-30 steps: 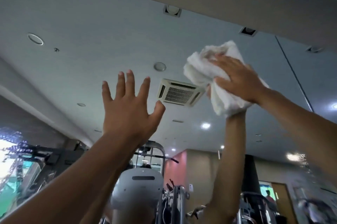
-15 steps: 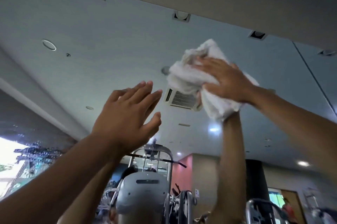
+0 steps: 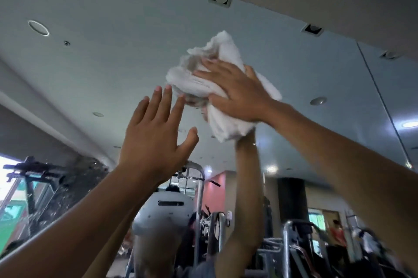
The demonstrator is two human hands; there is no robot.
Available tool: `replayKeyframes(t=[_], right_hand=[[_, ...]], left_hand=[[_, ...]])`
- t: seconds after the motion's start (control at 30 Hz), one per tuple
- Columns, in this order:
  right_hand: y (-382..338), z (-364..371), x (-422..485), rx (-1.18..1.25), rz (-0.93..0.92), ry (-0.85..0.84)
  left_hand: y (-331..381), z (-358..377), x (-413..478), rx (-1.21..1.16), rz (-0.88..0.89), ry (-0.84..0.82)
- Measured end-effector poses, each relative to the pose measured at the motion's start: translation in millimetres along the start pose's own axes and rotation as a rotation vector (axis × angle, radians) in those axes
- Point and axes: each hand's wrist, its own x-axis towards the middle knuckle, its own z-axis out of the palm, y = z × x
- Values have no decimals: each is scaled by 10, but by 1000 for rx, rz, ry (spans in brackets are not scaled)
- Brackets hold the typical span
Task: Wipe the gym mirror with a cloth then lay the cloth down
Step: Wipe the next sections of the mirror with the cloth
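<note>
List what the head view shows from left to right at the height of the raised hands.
Left hand, open and bare → white cloth bunched against the mirror → right hand pressed flat on the cloth → vertical mirror seam.

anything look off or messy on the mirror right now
Nothing looks damaged. The cloth is bunched rather than folded under the right hand, and the mirror at lower left carries speckled droplets or smears, not yet wiped. The left hand is open and empty.
</note>
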Motion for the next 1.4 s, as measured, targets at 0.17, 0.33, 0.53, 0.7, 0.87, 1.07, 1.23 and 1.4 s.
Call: replayKeyframes(t=[0.17,0.33,0.53,0.7,0.87,1.07,1.23,1.4], right_hand=[[427,-29,-153,-46,427,99],[-197,142,186,-109,688,196],[-210,104,-740,-75,-116,-8],[150,121,-501,-124,670,213],[-653,334,-196,-136,723,238],[-311,123,-811,-109,-193,-10],[-195,147,-456,-113,569,149],[-846,315,-591,-169,505,136]], left_hand=[[7,6,-182,-7,13,-6],[-34,58,-439,36,58,40],[-62,63,-581,51,83,70],[1,87,-611,46,60,87],[-4,41,-604,52,61,82],[41,55,-1063,65,83,62],[24,48,-1118,71,76,48],[19,27,-1101,43,77,43]])
